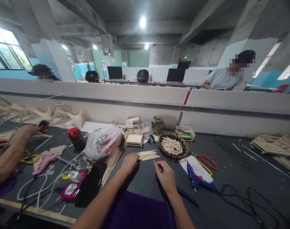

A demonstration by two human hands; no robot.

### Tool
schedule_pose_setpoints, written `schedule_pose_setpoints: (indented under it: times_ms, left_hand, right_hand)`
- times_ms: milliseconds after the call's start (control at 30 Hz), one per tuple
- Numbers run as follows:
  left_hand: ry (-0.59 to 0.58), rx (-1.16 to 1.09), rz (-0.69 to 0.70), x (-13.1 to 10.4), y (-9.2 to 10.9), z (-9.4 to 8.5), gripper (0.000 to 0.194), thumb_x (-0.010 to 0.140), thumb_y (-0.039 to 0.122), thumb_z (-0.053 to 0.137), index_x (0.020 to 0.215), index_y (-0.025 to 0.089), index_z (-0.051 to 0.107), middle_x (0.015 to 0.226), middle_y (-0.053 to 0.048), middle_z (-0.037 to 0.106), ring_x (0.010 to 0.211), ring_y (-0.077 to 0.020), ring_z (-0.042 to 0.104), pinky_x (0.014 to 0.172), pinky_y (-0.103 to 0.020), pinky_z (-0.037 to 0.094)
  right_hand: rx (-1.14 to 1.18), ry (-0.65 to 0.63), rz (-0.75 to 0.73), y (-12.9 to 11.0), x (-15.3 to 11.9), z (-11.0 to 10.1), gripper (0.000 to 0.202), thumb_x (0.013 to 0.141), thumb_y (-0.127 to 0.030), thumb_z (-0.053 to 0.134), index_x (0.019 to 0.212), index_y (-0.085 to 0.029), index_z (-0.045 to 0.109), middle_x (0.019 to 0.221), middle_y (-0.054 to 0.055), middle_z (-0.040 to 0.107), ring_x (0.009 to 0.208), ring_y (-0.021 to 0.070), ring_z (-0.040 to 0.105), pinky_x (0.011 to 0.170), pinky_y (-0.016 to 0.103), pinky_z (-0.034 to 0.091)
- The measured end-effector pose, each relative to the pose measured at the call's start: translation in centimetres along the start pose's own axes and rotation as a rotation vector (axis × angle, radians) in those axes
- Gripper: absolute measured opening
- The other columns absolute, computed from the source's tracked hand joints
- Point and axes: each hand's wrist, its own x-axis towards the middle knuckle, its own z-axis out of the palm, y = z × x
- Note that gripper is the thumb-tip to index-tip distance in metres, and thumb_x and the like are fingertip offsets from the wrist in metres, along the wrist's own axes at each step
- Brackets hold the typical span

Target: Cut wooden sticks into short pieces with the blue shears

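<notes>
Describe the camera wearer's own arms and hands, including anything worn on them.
The left forearm and right forearm are bare as far as they show, with no sleeves in view. The left hand and right hand wear no gloves, and no watch or band shows at either wrist. Purple cloth, apparently clothing, shows between the arms.

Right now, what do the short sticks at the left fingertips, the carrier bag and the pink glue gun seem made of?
Short sticks: apparently bare wood or bamboo, pale and matt.
Carrier bag: probably thin plastic film, translucent, shiny, crumpled.
Pink glue gun: likely plastic, smooth, evenly coloured.
</notes>
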Motion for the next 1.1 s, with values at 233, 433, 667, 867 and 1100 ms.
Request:
schedule_pose_setpoints:
  times_ms: [233,433,667,867,1100]
  left_hand:
    - [0.085,-0.069,0.045,2.8,2.0,0.4,0.019,0.089,0.017,0.042,0.098,0.018,0.058,0.099,-0.008,0.061,0.097,-0.0209,0.054,0.081,-0.030,0.040]
    - [0.077,-0.087,0.062,4.9,4.1,1.2,0.019,0.091,0.022,0.042,0.090,0.017,0.061,0.098,-0.010,0.059,0.098,-0.0224,0.051,0.083,-0.032,0.041]
    - [0.218,-0.131,0.188,2.6,3.9,2.7,0.048,0.086,0.045,0.051,0.127,0.020,0.048,0.138,-0.012,0.045,0.128,-0.0269,0.037,0.108,-0.045,0.025]
    - [0.188,-0.120,0.169,2.9,3.2,3.6,0.035,0.093,0.036,0.042,0.125,0.025,0.050,0.136,-0.009,0.051,0.128,-0.0234,0.042,0.111,-0.051,0.017]
    - [0.170,-0.131,0.228,2.7,2.9,3.8,0.054,0.085,0.046,0.054,0.132,0.022,0.044,0.141,-0.012,0.046,0.133,-0.0254,0.037,0.112,-0.051,0.019]
  right_hand:
    - [0.139,-0.003,0.149,0.6,-1.2,-1.3,0.035,0.088,-0.047,0.047,0.079,-0.018,0.065,0.068,0.001,0.059,0.060,0.0135,0.050,0.060,0.023,0.039]
    - [0.226,-0.013,0.203,1.4,-1.7,-1.4,0.034,0.085,-0.047,0.051,0.079,-0.017,0.064,0.066,0.000,0.058,0.060,0.0133,0.049,0.059,0.023,0.038]
    - [0.181,0.051,0.122,0.9,-2.1,0.4,0.034,0.088,-0.043,0.047,0.080,-0.016,0.065,0.070,0.002,0.060,0.060,0.0129,0.051,0.060,0.022,0.040]
    - [0.124,0.043,0.034,0.3,-2.6,1.0,0.031,0.092,-0.039,0.043,0.082,-0.018,0.064,0.075,0.003,0.061,0.064,0.0132,0.052,0.064,0.022,0.041]
    - [0.149,0.060,0.038,0.5,-2.4,0.6,0.031,0.090,-0.040,0.045,0.081,-0.018,0.065,0.072,0.002,0.060,0.062,0.0129,0.052,0.063,0.022,0.041]
